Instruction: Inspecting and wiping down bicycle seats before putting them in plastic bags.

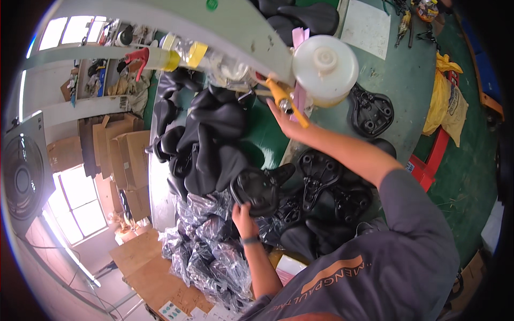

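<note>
My left hand (244,220) grips the rim of a black bicycle saddle (256,191), which is tilted with its underside facing me and its nose to the right. Stretched forward, my right hand (287,122) is at an orange tool with a metal fitting (282,98), beside the grey upright beam. The tool partly covers the fingers, which seem to be round it; its exact kind is unclear. Just beyond that hand stands a round whitish plastic container (325,69). More black saddles (321,171) lie underside up between my arms.
Black saddles (214,120) are heaped left of the green table, with plastic-wrapped ones (209,241) nearer. A grey beam (235,40) crosses overhead. A red-handled bottle (155,59) is at far left. Cardboard boxes (131,155) stand left; a red metal frame (428,163) stands right.
</note>
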Tool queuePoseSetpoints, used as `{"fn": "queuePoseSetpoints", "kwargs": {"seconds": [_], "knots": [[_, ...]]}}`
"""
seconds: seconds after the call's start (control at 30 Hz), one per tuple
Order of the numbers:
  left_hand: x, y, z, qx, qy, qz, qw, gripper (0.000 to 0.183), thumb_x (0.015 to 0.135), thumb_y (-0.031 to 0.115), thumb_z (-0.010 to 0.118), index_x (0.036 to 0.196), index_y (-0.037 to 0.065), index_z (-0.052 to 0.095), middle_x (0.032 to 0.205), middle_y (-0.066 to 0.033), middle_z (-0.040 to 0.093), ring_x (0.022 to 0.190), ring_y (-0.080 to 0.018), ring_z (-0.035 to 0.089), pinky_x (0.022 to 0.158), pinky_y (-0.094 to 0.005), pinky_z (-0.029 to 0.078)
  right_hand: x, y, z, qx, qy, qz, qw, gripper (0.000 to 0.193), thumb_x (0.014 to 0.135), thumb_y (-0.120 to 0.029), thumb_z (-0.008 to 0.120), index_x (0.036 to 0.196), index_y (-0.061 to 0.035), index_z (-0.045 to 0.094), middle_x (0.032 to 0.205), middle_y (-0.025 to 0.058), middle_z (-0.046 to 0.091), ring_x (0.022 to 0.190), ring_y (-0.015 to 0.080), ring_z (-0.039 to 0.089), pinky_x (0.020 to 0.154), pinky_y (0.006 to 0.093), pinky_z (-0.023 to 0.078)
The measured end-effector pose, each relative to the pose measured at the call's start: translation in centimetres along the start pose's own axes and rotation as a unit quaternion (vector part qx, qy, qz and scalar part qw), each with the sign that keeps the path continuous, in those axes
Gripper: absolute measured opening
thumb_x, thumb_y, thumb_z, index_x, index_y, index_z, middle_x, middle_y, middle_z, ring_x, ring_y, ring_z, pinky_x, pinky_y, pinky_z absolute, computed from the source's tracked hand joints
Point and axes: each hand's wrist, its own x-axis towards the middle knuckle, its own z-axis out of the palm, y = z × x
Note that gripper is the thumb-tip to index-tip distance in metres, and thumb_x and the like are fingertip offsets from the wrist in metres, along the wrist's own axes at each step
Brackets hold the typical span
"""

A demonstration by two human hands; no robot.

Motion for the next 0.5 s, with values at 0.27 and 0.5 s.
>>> {"fn": "queuePoseSetpoints", "kwargs": {"seconds": [0.27,0.5], "knots": [[-32.4,-5.8,-11.3,-0.323,0.195,-0.046,0.925,0.058,0.108,0.038,0.049,0.153,0.002,0.057,0.143,-0.0157,0.07,0.131,-0.0349,0.067,0.12,-0.0518,0.05,13.0,-3.9,-11.7,0.158,0.012,0.024,0.987,0.071,0.099,-0.017,0.061,0.168,-0.0187,0.043,0.158,0.0225,0.051,0.144,0.0423,0.051,0.116,0.0573,0.045],[-37.4,-12.8,-11.9,-0.396,0.215,-0.013,0.893,0.066,0.104,0.042,0.063,0.157,0.003,0.054,0.155,-0.0179,0.061,0.14,-0.0376,0.06,0.124,-0.0528,0.045,6.4,-4.3,-23.6,0.35,-0.036,-0.075,0.933,0.084,0.073,-0.013,0.085,0.151,-0.0117,0.053,0.114,0.0189,0.068,0.102,0.0379,0.068,0.09,0.05,0.051]]}}
